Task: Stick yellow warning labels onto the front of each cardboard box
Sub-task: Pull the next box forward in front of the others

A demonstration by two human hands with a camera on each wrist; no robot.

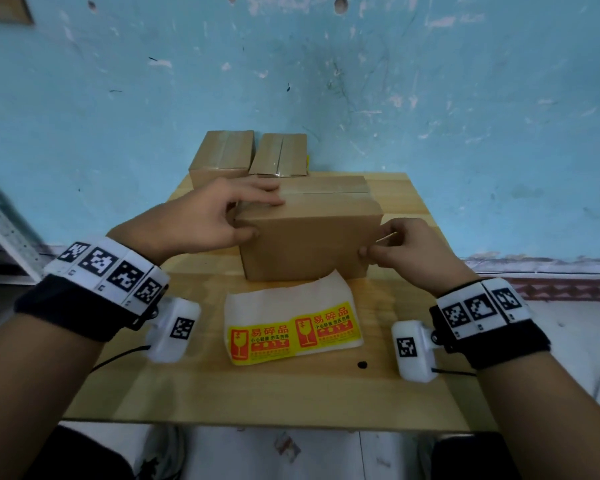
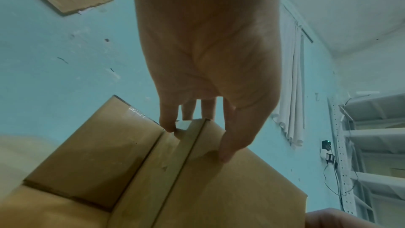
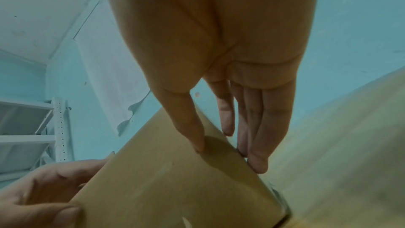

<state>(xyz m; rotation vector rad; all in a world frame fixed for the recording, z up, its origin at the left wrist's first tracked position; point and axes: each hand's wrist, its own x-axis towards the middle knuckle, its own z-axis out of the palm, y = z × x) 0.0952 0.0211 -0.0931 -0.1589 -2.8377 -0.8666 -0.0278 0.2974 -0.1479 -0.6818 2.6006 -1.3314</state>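
You have the cardboard box (image 1: 309, 233) mid-bench, its bare front turned toward you — ready for a label. Your left hand (image 1: 215, 216) grips its top left corner, thumb on the front; your right hand (image 1: 399, 247) pinches the right front edge, steadying it. The label sheet (image 1: 291, 327) lies just before it, toward the near edge. Two more boxes (image 1: 250, 154) wait past the far edge.
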